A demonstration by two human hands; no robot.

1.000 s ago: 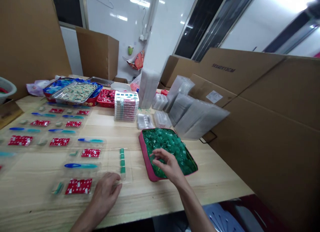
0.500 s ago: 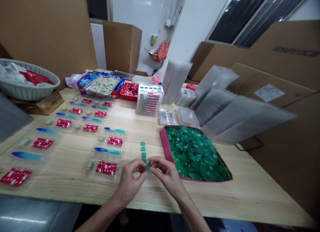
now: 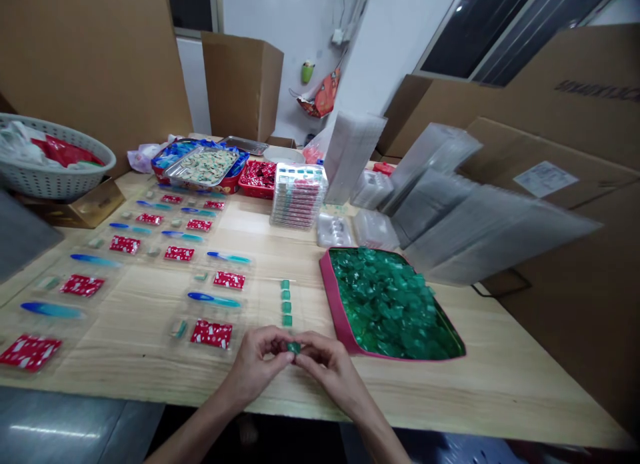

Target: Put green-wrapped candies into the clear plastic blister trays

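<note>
Pinched between the fingertips of both hands is a small translucent green square piece (image 3: 293, 347). My left hand (image 3: 260, 357) grips it from the left, thumb and fingers closed, while my right hand (image 3: 325, 361) closes on it from the right. Just beyond the fingers, several similar green squares (image 3: 287, 307) form a straight column in a clear plastic tray (image 3: 267, 297). To the right stands a pink-rimmed tin (image 3: 333, 304) heaped with loose green pieces (image 3: 390, 304). Left of my hands, a clear tray holds a blue toothbrush-shaped item (image 3: 214, 300) and a red patterned packet (image 3: 212, 333).
More filled clear trays (image 3: 83, 285) lie in rows on the left. Behind are a stack of filled trays (image 3: 299, 196), a red container of red packets (image 3: 257, 177), a metal tray of small pieces (image 3: 203, 167) and stacked clear plastic sheets (image 3: 450, 217). A basket (image 3: 55, 161) sits far left.
Both hands, still pinching a green piece, have moved slightly nearer the table's front edge. The nearest square of the column now shows fully beyond the fingertips. The view has shifted slightly.
</note>
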